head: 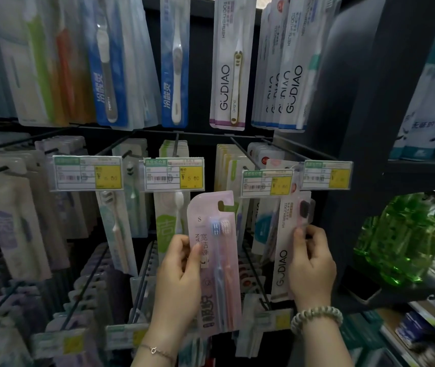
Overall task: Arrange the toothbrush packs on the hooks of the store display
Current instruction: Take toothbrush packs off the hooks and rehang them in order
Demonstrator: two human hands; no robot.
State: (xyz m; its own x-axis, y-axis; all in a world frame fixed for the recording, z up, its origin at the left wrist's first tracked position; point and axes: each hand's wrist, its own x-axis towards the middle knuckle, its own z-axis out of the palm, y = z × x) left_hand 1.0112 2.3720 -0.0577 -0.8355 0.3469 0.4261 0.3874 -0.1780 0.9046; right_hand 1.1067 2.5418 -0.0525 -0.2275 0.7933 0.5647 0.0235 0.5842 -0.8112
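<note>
The fingers of the left hand are curled and pinch the left edge of a pink twin toothbrush pack, with the thumb on its front. The pack stands upright and is not on a hook. It is at 6 o'clock of a yellow price tag. At 3 o'clock of this pack, the right hand pinches with curled fingers a white GUDIAO pack. Whether that one sits on a hook cannot be told. A beaded bracelet is on the right wrist. Green bottles stand at 3 o'clock of that hand.
</note>
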